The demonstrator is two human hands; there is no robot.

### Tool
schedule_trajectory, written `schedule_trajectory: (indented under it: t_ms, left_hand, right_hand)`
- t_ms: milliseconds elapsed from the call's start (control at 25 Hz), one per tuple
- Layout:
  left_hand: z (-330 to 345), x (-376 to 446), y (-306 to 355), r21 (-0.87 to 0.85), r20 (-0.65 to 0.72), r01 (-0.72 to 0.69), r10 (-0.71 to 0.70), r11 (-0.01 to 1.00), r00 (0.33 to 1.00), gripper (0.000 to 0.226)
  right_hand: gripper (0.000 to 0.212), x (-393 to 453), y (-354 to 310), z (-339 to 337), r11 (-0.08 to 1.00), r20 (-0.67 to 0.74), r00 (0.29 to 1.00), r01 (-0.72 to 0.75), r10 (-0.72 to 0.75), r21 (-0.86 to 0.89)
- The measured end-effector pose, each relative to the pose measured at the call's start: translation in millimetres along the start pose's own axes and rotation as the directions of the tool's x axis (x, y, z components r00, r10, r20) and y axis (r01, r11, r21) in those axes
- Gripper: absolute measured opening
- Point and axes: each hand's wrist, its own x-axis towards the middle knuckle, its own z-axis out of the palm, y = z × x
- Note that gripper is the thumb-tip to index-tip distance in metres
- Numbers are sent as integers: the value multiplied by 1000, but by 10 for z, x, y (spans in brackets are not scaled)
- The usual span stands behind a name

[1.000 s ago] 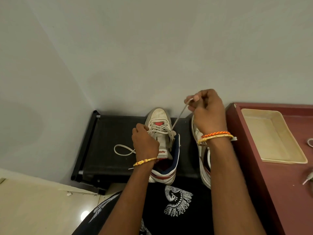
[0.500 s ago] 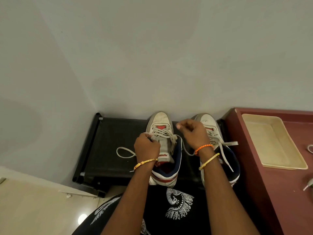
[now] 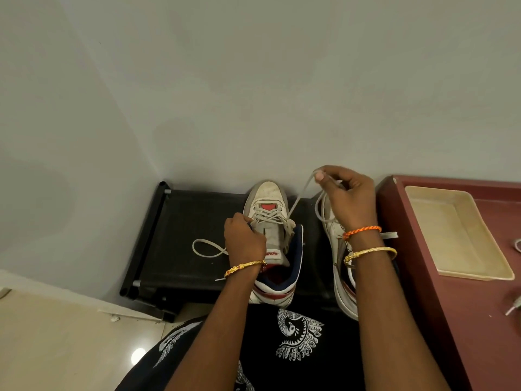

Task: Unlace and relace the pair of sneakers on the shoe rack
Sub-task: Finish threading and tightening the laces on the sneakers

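Frame center: white sneaker [image 3: 269, 218] w/ navy collar on black shoe rack [image 3: 194, 221]. Left hand [image 3: 244, 240] curled at its left eyelets, fingertips hidden, can't tell the grip. Right hand [image 3: 345, 193] pinches lace end [image 3: 299, 197] pulled taut up-right. 2nd sneaker [image 3: 337, 249] mostly hidden behind right forearm. Beige tray [image 3: 454, 230] right, cut off.

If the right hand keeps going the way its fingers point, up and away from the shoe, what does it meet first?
Probably the wall behind the rack; nothing else shows ahead of the right hand, which pinches the lace. Depth is unclear.
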Motion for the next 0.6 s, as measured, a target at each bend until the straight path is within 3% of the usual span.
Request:
schedule_trajectory:
  t_ms: [120,280,400,480,600]
  left_hand:
    - [-9,-7,10,5,8,-5,5,1000,1000,22]
    - [-50,29,-28,-111,98,32,-21,993,995,26]
    - [-110,59,-81,-100,137,65,-51,993,989,22]
    - [-145,52,-71,-68,124,43,-34,997,992,22]
    - [-187,64,-68,-44,94,2,2,999,996,25]
  right_hand:
    - [10,-7,-247,-8,993,1,993,116,-116,29]
    - [7,-26,-149,89,982,89,995,-28,45,-184]
    - [19,-25,-7,32,879,135,959,-165,249,-448]
    - [26,-36,-43,-8,856,124,954,-182,274,-484]
    - [26,-44,-204,24,907,211,955,-107,207,-406]
